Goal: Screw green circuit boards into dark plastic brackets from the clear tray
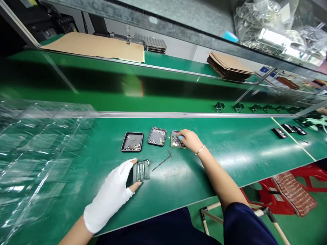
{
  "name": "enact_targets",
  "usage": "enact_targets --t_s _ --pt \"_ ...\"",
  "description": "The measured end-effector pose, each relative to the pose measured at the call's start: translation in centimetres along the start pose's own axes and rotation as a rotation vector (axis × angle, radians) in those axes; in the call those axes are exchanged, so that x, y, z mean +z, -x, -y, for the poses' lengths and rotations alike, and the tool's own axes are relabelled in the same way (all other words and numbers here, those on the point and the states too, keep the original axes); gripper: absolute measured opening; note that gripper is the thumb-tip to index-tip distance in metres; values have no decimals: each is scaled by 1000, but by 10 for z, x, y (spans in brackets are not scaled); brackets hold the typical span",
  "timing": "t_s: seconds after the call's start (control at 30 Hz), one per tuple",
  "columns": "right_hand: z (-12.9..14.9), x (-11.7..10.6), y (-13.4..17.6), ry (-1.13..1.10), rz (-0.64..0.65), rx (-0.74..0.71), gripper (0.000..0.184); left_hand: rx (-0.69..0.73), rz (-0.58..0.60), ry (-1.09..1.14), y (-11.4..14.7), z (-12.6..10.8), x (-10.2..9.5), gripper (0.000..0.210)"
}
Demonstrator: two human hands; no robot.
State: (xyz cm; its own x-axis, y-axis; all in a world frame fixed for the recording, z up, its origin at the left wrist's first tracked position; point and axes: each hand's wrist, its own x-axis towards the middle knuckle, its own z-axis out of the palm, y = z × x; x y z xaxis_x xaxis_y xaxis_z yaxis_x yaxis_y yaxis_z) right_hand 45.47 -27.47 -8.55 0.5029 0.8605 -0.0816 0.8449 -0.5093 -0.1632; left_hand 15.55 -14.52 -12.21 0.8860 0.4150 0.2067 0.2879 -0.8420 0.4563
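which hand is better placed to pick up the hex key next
Right, probably: the right hand is at the rightmost parts tray, near the bent end of the hex key. The left hand holds the green block. Whether the right holds anything is unclear.

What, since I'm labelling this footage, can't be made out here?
All in the head view:
1. Right hand: some fingertips hidden by the hand itself; whether they grip anything can't be told.
2. Block at the left hand: underside faces away.
3. Small parts in the trays: too small to identify.
4. Clear plastic: cut off by the left edge.
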Motion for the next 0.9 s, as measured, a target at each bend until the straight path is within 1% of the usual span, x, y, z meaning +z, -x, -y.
enact_targets --t_s 0.07,0.17,0.23,0.33,0.37,0.4,0.47,0.53,0.63,0.67,0.73,0.8,0.9 --pt "-9 7 -8 12 16 -19 27 -18 13 17 0 -1 -1 55" --pt "-8 18 -11 33 11 -35 25 -40 24 48 0 -2 -6 64" --pt "-6 18 -7 48 -11 -39 24 -67 -17 71 -1 -1 -13 62" --pt "-3 10 3 60 -57 -62 26 -96 -136 85 -5 -3 -28 46" --pt "0 7 8 40 -84 -112 27 -88 -169 84 -8 -5 -32 40" --pt "5 4 13 7 -114 -193 26 -66 -191 81 -11 -8 -35 35" --pt "21 -1 25 -83 -184 -413 21 18 -205 66 -20 -16 -36 27" --pt "41 -5 37 -154 -222 -633 16 113 -191 44 -29 -26 -33 24" --pt "68 -9 53 -192 -237 -848 14 206 -146 -15 -40 -39 -26 21" --pt "74 -8 57 -201 -236 -892 16 228 -127 -44 -42 -42 -24 23" --pt "81 -7 61 -230 -232 -931 19 271 -100 -94 -43 -46 -23 29" --pt "84 -3 62 -267 -209 -935 19 294 -95 -114 -42 -48 -23 31" --pt "86 3 62 -353 -158 -915 18 293 -132 -116 -37 -47 -25 32"
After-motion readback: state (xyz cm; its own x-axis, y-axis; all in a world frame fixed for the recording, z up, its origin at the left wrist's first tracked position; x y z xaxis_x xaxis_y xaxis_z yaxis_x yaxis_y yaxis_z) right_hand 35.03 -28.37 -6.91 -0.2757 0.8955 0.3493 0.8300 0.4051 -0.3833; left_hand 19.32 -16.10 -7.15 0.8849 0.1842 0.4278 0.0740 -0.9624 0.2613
